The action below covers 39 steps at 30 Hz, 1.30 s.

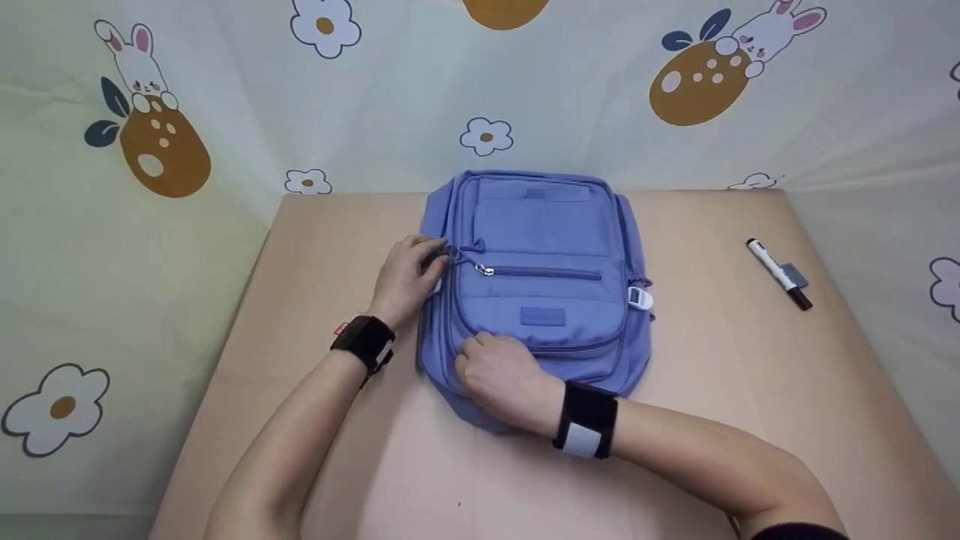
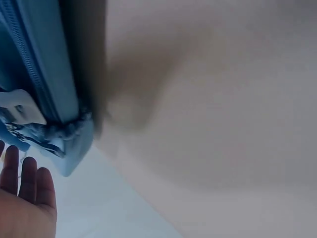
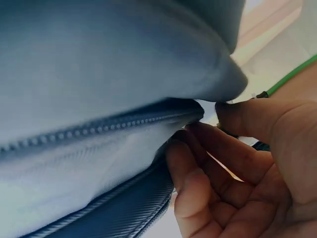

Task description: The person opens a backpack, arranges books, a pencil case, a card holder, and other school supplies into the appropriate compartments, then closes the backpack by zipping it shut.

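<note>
- Blue fabric makes up the backpack [image 1: 551,232], which lies front side up in the middle of the tan table [image 1: 712,337], near the back edge.
- The left hand [image 1: 409,274] is at the backpack's left edge, with index finger and thumb just beside the zip pulls [image 1: 471,246]; whether they pinch one I cannot tell. The left wrist view shows the other three fingers [image 2: 29,178] stretched out, near a white buckle [image 2: 22,106].
- The right hand [image 1: 506,379] is at the lower left of the backpack's front, its fingers curled. In the right wrist view, thumb and fingers pinch an edge of the fabric, beside a row of zip teeth [image 3: 94,130] and a pale strip of cloth.
- Across the front runs a short pocket zip [image 1: 544,274] with a silver slider at its left end; below it sits a small label [image 1: 542,316].
- Each wrist wears a black band, left [image 1: 365,341] and right [image 1: 585,420].
- The marker [image 1: 778,274], white with dark ends, lies well apart on the right, touching a small grey piece [image 1: 795,275].
- Behind hangs a pale curtain [image 1: 570,90] printed with rabbits and flowers.
</note>
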Available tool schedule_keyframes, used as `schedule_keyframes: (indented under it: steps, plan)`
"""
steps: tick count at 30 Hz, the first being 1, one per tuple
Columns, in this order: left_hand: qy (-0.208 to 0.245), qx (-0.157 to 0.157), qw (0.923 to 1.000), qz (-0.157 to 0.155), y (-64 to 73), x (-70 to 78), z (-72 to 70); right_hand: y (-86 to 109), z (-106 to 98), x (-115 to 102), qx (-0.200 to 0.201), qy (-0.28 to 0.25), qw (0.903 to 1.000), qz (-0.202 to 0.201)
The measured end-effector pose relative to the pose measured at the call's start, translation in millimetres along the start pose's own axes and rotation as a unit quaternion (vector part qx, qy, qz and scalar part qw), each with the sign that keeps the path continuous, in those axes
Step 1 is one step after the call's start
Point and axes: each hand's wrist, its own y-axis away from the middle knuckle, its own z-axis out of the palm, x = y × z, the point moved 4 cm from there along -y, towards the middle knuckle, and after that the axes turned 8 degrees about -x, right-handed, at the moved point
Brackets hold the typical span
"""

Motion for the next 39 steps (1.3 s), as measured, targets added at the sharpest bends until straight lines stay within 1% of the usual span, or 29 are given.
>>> schedule_keyframes:
  steps: [3, 6, 8, 10, 13, 17, 20, 22, 24, 27, 29, 31, 34, 36, 39]
  plan:
    - [0.021, -0.009, 0.9995, 0.02, 1.3, 8.3, 1.2, 4.7, -2.9, 2.3, 0.023, -0.028, 0.9993, 0.004]
    - [0.039, -0.022, 0.9986, 0.03, 1.9, 14.8, 3.1, 9.9, -4.9, 4.0, 0.036, -0.057, 0.9977, 0.003]
    - [0.044, -0.031, 0.9981, 0.03, 1.9, 17.4, 5.3, 13.3, -5.4, 5.0, 0.031, -0.081, 0.9962, -0.002]
    - [0.043, -0.04, 0.9979, 0.025, 1.7, 19.5, 7.9, 16.6, -6.2, 6.4, 0.017, -0.107, 0.9941, -0.008]
    - [0.045, -0.046, 0.9978, 0.016, 0.5, 22.2, 11.2, 20.9, -9.3, 11.3, -0.005, -0.156, 0.9876, -0.013]
    - [0.054, -0.038, 0.9977, 0.016, -1.7, 26.4, 11.9, 24.0, -19.5, 25.5, -0.018, -0.212, 0.9772, 0.001]
    - [0.063, -0.022, 0.9977, 0.016, -2.4, 26.6, 9.8, 23.1, -26.7, 41.1, -0.021, -0.233, 0.972, 0.021]
    - [0.072, -0.01, 0.9973, 0.01, -2.0, 24.7, 7.5, 20.9, -28.4, 52.3, -0.022, -0.237, 0.9707, 0.036]
    - [0.086, -0.001, 0.9963, 0.0, -0.6, 21.6, 4.7, 17.8, -28.0, 62.6, -0.019, -0.23, 0.9718, 0.048]
    - [0.109, 0.008, 0.9939, -0.012, 2.1, 17.1, -0.1, 10.0, -23.9, 74.0, -0.013, -0.209, 0.9759, 0.062]
    - [0.128, 0.011, 0.9915, -0.018, 4.1, 14.7, -2.8, 3.1, -21.1, 77.9, -0.012, -0.192, 0.979, 0.067]
    - [0.141, 0.011, 0.9897, -0.022, 5.9, 13.0, -4.7, -4.4, -18.7, 77.9, -0.015, -0.179, 0.9815, 0.067]
    - [0.151, 0.005, 0.9882, -0.027, 7.6, 11.8, -6.5, -11.8, -17.1, 72.0, -0.022, -0.166, 0.9841, 0.059]
    - [0.144, 0.0, 0.9892, -0.027, 8.3, 12.4, -7.9, -13.0, -17.0, 66.5, -0.023, -0.159, 0.985, 0.061]
    - [0.127, -0.01, 0.9916, -0.023, 8.0, 14.0, -10.2, -10.8, -17.2, 60.7, -0.02, -0.148, 0.985, 0.086]
